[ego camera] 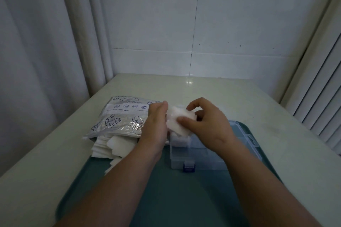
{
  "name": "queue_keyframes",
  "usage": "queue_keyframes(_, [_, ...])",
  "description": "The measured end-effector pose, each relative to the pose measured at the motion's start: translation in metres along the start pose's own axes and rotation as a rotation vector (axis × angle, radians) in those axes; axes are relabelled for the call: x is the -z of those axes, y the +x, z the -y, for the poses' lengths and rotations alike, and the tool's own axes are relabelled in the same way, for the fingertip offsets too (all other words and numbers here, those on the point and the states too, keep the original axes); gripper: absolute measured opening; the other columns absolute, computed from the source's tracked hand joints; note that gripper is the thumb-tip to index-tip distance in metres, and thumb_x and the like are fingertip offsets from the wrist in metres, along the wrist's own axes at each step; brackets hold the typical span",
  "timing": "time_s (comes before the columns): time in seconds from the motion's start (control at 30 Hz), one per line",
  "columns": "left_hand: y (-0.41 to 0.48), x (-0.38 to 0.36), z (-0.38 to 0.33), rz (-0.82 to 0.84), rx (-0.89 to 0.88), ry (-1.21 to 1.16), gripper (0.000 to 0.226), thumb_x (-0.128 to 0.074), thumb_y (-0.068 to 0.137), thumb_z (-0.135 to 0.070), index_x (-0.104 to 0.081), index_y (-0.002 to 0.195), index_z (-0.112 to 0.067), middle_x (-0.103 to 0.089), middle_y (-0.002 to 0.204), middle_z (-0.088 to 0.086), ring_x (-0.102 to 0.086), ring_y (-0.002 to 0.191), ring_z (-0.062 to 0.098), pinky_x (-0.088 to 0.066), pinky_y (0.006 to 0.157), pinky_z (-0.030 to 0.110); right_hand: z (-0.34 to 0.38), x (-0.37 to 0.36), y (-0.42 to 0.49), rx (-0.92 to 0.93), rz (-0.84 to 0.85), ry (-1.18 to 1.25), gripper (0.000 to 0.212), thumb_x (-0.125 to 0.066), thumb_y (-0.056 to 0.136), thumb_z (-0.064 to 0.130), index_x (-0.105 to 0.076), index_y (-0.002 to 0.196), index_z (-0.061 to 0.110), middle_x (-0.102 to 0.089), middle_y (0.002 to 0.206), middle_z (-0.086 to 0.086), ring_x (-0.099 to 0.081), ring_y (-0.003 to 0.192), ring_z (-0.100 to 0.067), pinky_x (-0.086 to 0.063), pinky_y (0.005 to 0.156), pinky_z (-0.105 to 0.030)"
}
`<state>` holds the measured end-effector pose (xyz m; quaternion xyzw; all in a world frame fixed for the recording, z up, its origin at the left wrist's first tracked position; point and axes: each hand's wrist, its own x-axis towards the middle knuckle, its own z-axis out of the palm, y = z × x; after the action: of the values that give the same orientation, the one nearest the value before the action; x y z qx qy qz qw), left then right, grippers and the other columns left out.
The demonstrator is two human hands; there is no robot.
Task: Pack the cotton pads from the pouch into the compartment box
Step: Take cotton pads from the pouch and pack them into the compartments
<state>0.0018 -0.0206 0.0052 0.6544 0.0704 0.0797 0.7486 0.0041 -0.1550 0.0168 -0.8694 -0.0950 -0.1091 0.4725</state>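
A silver pouch (122, 119) with blue printed drawings lies at the left, its mouth facing me, and several white cotton pads (114, 146) spill out of it. A clear compartment box (195, 155) with a blue latch stands open on the teal tray (175, 199). My left hand (156, 125) and my right hand (208, 121) together hold a small stack of cotton pads (180, 119) above the box's far left part. The left hand presses the stack's left side. My right thumb and fingers pinch its right side. The box's far compartments are hidden behind my hands.
The tray rests on a pale table (276, 116) set against a white tiled wall (203, 33). A grey curtain (36, 51) hangs at the left. Slatted white panels (323, 107) stand at the right. The box's clear lid (245, 134) lies open behind it.
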Motion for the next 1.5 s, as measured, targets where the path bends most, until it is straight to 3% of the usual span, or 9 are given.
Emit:
queue_keyframes(0.1, [0.001, 0.002, 0.001, 0.051, -0.010, -0.023, 0.019, -0.050, 0.095, -0.028, -0.058, 0.108, -0.018, -0.067, 0.101, 0.015, -0.061, 0.083, 0.024, -0.043, 0.071, 0.036, -0.004, 0.003, 0.004, -0.077, -0.104, 0.137, 0.025, -0.074, 0.080, 0.038, -0.054, 0.094, 0.031, -0.069, 0.096, -0.001, -0.069, 0.082, -0.017, -0.061, 0.074, -0.038])
queue_keyframes(0.33, [0.003, 0.002, 0.002, 0.128, -0.062, 0.057, 0.030, -0.063, 0.087, -0.017, -0.055, 0.114, -0.025, -0.069, 0.099, 0.006, -0.065, 0.086, 0.017, -0.048, 0.073, 0.033, -0.001, 0.006, 0.002, -0.181, -0.078, 0.389, 0.022, -0.071, 0.085, 0.030, -0.057, 0.097, 0.018, -0.069, 0.093, -0.004, -0.071, 0.080, -0.018, -0.061, 0.070, -0.032])
queue_keyframes(0.53, [0.009, -0.001, 0.003, 0.176, -0.020, -0.110, 0.030, -0.061, 0.091, -0.016, -0.053, 0.119, -0.020, -0.070, 0.106, 0.015, -0.070, 0.098, 0.028, -0.056, 0.089, 0.045, 0.001, 0.009, 0.003, -0.182, -0.049, 0.449, 0.024, -0.070, 0.086, 0.025, -0.054, 0.101, 0.015, -0.068, 0.098, -0.009, -0.071, 0.085, -0.024, -0.061, 0.073, -0.036])
queue_keyframes(0.7, [0.010, -0.006, -0.006, 0.197, -0.086, -0.095, 0.037, -0.065, 0.089, -0.005, -0.047, 0.119, -0.018, -0.068, 0.103, 0.019, -0.071, 0.089, 0.028, -0.059, 0.080, 0.042, 0.001, 0.021, 0.004, -0.141, -0.008, 0.313, 0.019, -0.064, 0.090, 0.027, -0.051, 0.102, 0.019, -0.069, 0.097, -0.006, -0.069, 0.085, -0.022, -0.060, 0.072, -0.032])
queue_keyframes(0.9, [0.015, -0.018, -0.007, 0.188, -0.154, 0.249, 0.023, -0.069, 0.088, -0.021, -0.049, 0.100, -0.020, -0.072, 0.091, 0.011, -0.072, 0.077, 0.021, -0.061, 0.072, 0.036, -0.011, 0.039, 0.010, -0.196, 0.063, 0.164, 0.009, -0.059, 0.092, 0.020, -0.051, 0.094, 0.019, -0.068, 0.096, -0.008, -0.067, 0.088, -0.026, -0.059, 0.079, -0.040])
queue_keyframes(1.0, [0.017, -0.026, -0.003, 0.133, -0.238, 0.475, 0.018, -0.069, 0.086, -0.030, -0.054, 0.091, -0.022, -0.069, 0.078, 0.004, -0.063, 0.067, 0.019, -0.051, 0.064, 0.034, -0.019, 0.040, 0.013, -0.214, 0.081, 0.131, 0.009, -0.059, 0.091, 0.014, -0.050, 0.090, 0.016, -0.069, 0.095, -0.012, -0.069, 0.084, -0.028, -0.060, 0.076, -0.041])
queue_keyframes(1.2, [0.023, -0.034, 0.000, 0.129, -0.272, 0.922, 0.017, -0.060, 0.091, -0.040, -0.051, 0.095, -0.025, -0.063, 0.089, -0.001, -0.060, 0.081, 0.019, -0.049, 0.073, 0.034, -0.028, 0.031, 0.016, -0.233, 0.098, -0.066, 0.009, -0.058, 0.092, 0.020, -0.050, 0.090, 0.023, -0.066, 0.097, -0.005, -0.067, 0.080, -0.021, -0.061, 0.075, -0.039])
queue_keyframes(1.33, [0.024, -0.035, 0.002, 0.180, -0.233, 1.011, 0.015, -0.056, 0.093, -0.036, -0.050, 0.099, -0.023, -0.057, 0.088, -0.004, -0.057, 0.085, 0.019, -0.045, 0.071, 0.033, -0.029, 0.024, 0.016, -0.215, 0.124, -0.237, 0.006, -0.054, 0.095, 0.028, -0.047, 0.095, 0.027, -0.064, 0.102, -0.006, -0.064, 0.082, -0.022, -0.059, 0.077, -0.040])
queue_keyframes(1.5, [0.023, -0.036, 0.002, 0.192, -0.237, 1.101, 0.018, -0.059, 0.091, -0.032, -0.047, 0.102, -0.024, -0.047, 0.081, -0.008, -0.052, 0.082, 0.019, -0.037, 0.066, 0.031, -0.026, 0.021, 0.018, -0.274, 0.149, -0.320, 0.021, -0.060, 0.090, 0.022, -0.045, 0.105, 0.026, -0.056, 0.091, -0.001, -0.064, 0.081, -0.022, -0.060, 0.075, -0.040])
